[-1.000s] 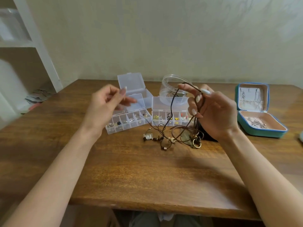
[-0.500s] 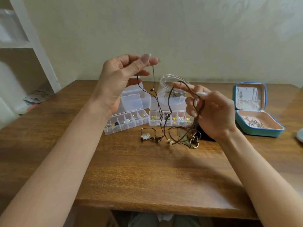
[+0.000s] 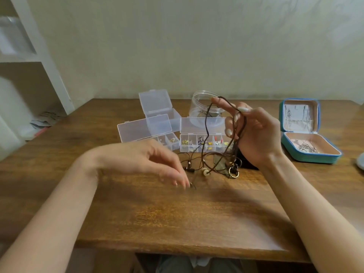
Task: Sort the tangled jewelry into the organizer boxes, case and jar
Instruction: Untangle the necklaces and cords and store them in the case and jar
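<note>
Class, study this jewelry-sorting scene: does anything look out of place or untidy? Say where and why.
The brown cords lie snarled on the table before the organizer box, beads and rings caught in them, with loops draped over the right hand. Nothing else stands out.

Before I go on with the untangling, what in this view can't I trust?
Head view only:
- left hand: motion-blurred; unclear whether its fingertips pinch a cord end.
- left organizer box: most compartments hidden behind that hand.
- jar contents: too small, crossed by the brown cord that the right hand holds.
- dark item: mostly hidden by the right wrist.
- pale object: cut off by the right edge.
</note>
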The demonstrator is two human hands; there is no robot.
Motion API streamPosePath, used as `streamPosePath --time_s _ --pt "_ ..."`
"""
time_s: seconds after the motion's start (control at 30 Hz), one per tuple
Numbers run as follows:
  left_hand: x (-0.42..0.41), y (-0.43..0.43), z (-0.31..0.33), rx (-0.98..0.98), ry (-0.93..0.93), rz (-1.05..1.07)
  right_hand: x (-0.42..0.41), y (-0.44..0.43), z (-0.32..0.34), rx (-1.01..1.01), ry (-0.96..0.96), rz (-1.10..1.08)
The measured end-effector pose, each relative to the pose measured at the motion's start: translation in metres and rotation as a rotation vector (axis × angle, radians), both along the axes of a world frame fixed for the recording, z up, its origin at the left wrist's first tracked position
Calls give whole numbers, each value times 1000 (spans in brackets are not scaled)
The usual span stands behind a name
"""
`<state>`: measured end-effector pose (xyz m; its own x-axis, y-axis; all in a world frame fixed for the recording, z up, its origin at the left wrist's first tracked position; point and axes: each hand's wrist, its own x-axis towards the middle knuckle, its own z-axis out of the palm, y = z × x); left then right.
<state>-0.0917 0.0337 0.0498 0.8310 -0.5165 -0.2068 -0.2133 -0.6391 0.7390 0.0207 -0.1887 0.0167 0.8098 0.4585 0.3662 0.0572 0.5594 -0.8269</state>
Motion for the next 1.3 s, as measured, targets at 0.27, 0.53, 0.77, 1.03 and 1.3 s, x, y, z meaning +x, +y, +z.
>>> streamPosePath --time_s 0.27,0.53,0.77,1.03,1.3 --pt "53 -6 -53 222 -442 424 5 -2 -2 16 0 1" --pt "54 -11 -73 426 -376 286 11 -4 -5 39 13 9" --pt "17 18 -56 -516 -322 711 16 -8 -6 167 93 4" --pt "8 40 -73 -1023 -610 1463 17 -10 -2 329 237 -219" --pt "8 35 -81 -768 -658 1388 20 -9 -3 288 174 -403"
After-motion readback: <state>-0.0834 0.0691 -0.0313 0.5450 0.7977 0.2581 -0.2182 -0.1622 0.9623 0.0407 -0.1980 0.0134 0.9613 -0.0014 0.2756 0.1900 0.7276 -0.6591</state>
